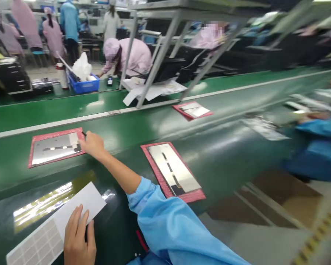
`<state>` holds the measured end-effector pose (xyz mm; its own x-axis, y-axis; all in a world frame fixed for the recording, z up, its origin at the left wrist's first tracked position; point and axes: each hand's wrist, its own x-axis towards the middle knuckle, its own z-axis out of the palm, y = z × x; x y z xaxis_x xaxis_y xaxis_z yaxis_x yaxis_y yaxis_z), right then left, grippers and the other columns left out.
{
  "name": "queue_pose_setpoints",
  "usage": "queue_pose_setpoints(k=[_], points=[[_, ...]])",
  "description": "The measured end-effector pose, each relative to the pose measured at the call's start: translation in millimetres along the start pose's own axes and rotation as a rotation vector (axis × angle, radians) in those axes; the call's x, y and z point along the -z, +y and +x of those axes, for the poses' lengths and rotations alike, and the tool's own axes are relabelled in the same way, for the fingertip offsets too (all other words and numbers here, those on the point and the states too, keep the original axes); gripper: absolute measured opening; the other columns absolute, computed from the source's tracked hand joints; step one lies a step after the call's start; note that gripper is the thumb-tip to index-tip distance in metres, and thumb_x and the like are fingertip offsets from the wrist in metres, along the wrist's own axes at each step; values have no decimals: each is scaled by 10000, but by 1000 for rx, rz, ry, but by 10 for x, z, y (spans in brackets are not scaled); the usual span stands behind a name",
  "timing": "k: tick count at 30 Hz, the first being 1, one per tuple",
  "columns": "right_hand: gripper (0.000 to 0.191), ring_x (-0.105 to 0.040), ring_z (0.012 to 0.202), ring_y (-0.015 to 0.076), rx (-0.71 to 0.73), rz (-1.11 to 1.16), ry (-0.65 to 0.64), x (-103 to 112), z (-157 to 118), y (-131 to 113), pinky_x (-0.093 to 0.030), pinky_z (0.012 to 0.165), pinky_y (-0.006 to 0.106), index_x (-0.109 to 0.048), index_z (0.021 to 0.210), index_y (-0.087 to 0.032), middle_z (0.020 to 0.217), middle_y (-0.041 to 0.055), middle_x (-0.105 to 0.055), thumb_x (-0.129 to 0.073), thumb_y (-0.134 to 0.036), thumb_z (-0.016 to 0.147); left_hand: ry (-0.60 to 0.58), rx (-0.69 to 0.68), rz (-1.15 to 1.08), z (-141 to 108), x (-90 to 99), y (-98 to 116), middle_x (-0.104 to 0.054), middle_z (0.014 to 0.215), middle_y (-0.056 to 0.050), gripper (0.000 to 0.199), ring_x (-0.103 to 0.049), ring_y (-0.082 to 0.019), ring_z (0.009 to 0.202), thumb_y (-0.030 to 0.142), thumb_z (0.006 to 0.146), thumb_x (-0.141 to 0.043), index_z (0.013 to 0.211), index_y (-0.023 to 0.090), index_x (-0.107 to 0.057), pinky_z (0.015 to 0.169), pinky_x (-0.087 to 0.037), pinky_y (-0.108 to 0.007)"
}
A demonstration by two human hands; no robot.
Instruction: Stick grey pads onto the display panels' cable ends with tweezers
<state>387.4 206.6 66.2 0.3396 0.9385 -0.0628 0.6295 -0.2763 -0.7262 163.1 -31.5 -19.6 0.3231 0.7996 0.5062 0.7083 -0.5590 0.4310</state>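
Observation:
My left hand (79, 235) lies with its fingers stretched out on a white sheet of pale square labels (40, 243) at the lower left. Reaching forward across the green surface, my right hand (93, 144) is closed at the right edge of a flat silvery display panel (55, 149). A thin dark stick-like tool (84, 133) pokes out from its fingers; its kind cannot be made out. Red bubble wrap (31, 156) lies under that panel. A second silvery panel (179, 165) with a dark strip rests on red wrap beside my right forearm.
Further back lies another panel (195, 109) on red wrap. A metal rack (157, 55) stands over the green bench (110, 130). Beyond are a blue bin (85, 86) and a person bending over (135, 55). At the right edge a blue-sleeved person (320, 143) works by a clear bag.

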Motion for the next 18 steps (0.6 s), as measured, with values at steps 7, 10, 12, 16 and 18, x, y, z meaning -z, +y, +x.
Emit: queue_pose_setpoints(k=[7,10,12,16,18], points=[[328,-598,700,196,74,23,13,442,-1159,757,-364,642,282,-606,784,-222,745,2,-648,-606,-403,1057,-80,-137,-115,136,-222,245,-692,1419,-71,314,-698,-284,1268,191,1035,-572,1323,265,-673,1082,-623,-455],[327,-600,682,185,-8,25,57,691,-1655,1235,-391,631,271,-573,739,-223,712,-12,-632,-576,-380,1026,-82,-220,-161,209,-307,375,-725,1346,-72,283,-723,-262,1219,171,1036,-567,1277,249,-693,1041,-648,-427],[305,-639,721,207,-123,-13,130,950,-1887,1608,-438,656,275,-607,754,-228,744,5,-661,-580,-412,996,-100,-257,-183,238,-345,446,-740,1311,-69,265,-736,-255,1194,158,1027,-574,1239,246,-708,1010,-666,-411],[321,-700,928,352,-514,-212,402,1617,-2138,2423,-510,795,390,-744,1047,-172,993,165,-728,-570,-428,963,-134,-248,-210,285,-434,621,-766,1266,-63,253,-754,-253,1165,167,1020,-576,1191,253,-741,1001,-674,-411],[441,-685,1038,432,-658,-293,468,1887,-2190,2769,-515,844,462,-740,1212,-109,1144,258,-701,-587,-433,955,-183,-237,-200,342,-538,788,-780,1242,-63,252,-763,-250,1143,205,1037,-560,1192,246,-755,999,-673,-415]])
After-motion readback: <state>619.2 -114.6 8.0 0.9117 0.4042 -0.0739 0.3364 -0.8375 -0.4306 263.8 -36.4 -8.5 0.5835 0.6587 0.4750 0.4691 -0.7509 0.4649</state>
